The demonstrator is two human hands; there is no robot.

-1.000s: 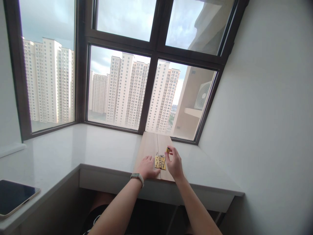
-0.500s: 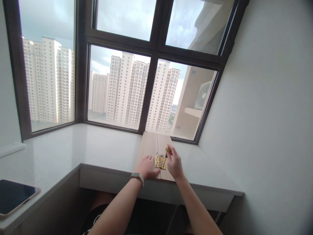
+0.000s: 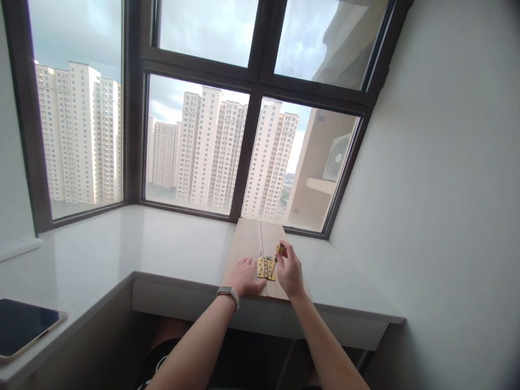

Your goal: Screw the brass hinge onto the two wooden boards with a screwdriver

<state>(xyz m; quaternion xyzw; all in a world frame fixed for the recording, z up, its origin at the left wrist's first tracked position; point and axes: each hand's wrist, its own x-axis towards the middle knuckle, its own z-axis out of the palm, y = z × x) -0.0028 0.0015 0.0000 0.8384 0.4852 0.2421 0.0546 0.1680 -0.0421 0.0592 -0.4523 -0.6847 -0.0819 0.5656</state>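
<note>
A gold-coloured hinge (image 3: 262, 269) lies across the seam between two wooden boards (image 3: 248, 238) on the white sill. My right hand (image 3: 291, 271) grips a small screwdriver (image 3: 280, 249) by its yellow and black handle. Its shaft slants down to the hinge's right leaf, where the tip meets a screw or hole too small to tell apart. Flat on the left board rests my left hand (image 3: 246, 278), fingers stretched, thumb by the hinge's lower edge. Several small screws (image 3: 268, 258) lie at the hinge's upper edge.
The white sill (image 3: 182, 244) runs along beneath dark-framed windows and bends toward me on the left. A tablet (image 3: 30, 325) lies at its left front edge. The boards reach back to the window frame (image 3: 238, 218). A white wall (image 3: 439, 189) stands at the right.
The screwdriver's handle has turned slightly in my right hand, with its tip staying on the hinge's right leaf. My left hand has kept its place.
</note>
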